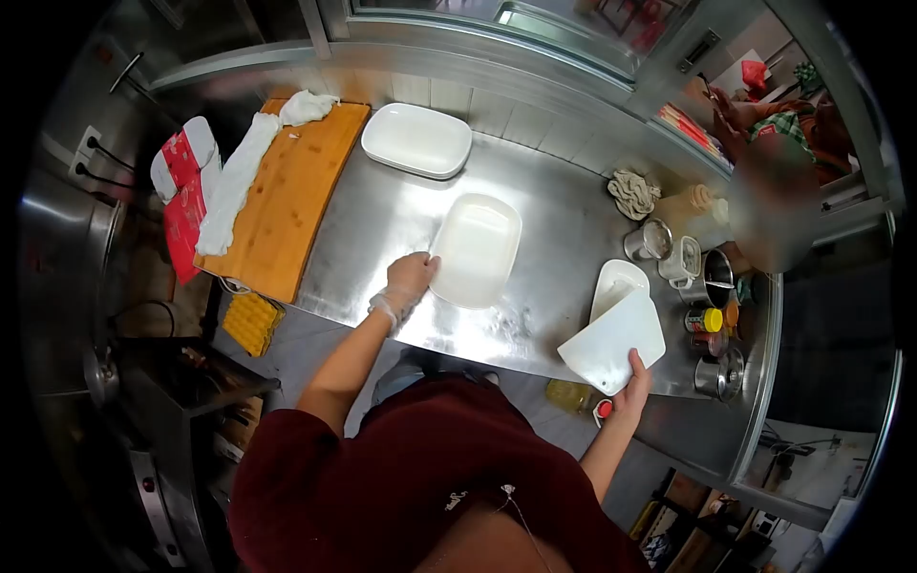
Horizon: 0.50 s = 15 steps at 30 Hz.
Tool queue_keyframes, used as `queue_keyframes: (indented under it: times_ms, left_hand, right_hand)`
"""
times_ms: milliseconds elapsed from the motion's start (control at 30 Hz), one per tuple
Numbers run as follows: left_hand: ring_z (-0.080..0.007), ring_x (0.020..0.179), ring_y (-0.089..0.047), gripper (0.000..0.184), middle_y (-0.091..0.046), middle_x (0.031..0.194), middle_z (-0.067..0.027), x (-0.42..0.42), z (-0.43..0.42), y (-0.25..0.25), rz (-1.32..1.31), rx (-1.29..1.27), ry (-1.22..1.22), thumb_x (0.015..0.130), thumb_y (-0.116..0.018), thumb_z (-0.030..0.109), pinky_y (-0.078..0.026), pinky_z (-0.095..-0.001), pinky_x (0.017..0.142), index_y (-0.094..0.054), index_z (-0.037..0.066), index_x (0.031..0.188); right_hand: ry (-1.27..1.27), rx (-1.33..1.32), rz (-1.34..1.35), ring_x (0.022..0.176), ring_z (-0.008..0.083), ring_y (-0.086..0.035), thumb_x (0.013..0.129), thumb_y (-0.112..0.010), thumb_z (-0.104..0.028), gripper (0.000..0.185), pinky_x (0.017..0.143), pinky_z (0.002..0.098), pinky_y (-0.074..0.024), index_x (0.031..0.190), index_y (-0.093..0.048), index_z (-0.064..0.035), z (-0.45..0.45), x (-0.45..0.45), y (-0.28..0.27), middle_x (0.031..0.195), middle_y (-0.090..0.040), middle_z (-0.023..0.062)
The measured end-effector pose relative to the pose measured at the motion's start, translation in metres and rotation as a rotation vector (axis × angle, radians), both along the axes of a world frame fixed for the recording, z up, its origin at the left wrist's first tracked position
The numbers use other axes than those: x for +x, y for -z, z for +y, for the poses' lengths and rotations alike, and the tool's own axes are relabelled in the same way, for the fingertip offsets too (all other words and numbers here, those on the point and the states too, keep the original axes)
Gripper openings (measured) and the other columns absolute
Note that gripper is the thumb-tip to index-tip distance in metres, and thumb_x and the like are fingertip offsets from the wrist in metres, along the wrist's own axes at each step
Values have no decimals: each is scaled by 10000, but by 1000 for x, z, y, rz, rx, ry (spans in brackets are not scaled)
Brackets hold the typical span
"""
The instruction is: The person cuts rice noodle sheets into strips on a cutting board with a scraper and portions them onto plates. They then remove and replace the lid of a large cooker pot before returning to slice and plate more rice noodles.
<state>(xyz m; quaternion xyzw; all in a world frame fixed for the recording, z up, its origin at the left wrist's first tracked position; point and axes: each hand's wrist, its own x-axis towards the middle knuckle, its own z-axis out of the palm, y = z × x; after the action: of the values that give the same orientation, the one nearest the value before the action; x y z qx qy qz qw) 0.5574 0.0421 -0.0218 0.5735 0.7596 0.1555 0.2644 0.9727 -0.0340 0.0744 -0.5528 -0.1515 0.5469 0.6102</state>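
My left hand (408, 285), in a clear plastic glove, has its fingers closed at the left rim of a white rectangular dish (476, 250) on the steel counter. The dish has rounded corners and nothing shows in it. At the right, my right hand (631, 388) grips a thin white plastic board (616, 342) by its near edge, thumb on top. A small hole shows near the board's corner. The board is tilted over a second white dish (621, 277), hiding its near part; whether they touch I cannot tell.
White dishes (416, 140) are stacked at the back. A wooden cutting board (296, 201) with a white cloth (239, 181) lies left. Metal pots (650, 239), a yellow-lidded jar (707, 320) and a crumpled rag (633, 195) line the right side. A person (783, 191) is beyond the window.
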Motion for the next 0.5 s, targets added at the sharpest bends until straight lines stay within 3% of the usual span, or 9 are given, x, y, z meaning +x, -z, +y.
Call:
queue_keyframes:
  times_ms: [233, 500]
  left_hand:
    - [-320, 718, -600, 350, -627, 736, -135, -13, -10, -6, -71, 84, -45, 873, -475, 352, -454, -422, 676, -624, 57, 757]
    - [-330, 801, -604, 329, -646, 817, -149, -48, -40, -10, -64, -13, -202, 866, -487, 345, -456, -416, 733, -648, 63, 817]
  right_hand:
    - [-18, -81, -58, 1031, 290, -557, 799, -622, -89, 501, 873, 397, -469, 1237, -422, 51, 4, -2, 10, 1160, -548, 165]
    - [-193, -39, -28, 1020, 285, -560, 800, -623, -87, 515, 875, 380, -464, 1250, -411, 44, 42, -27, 25, 1165, -543, 156]
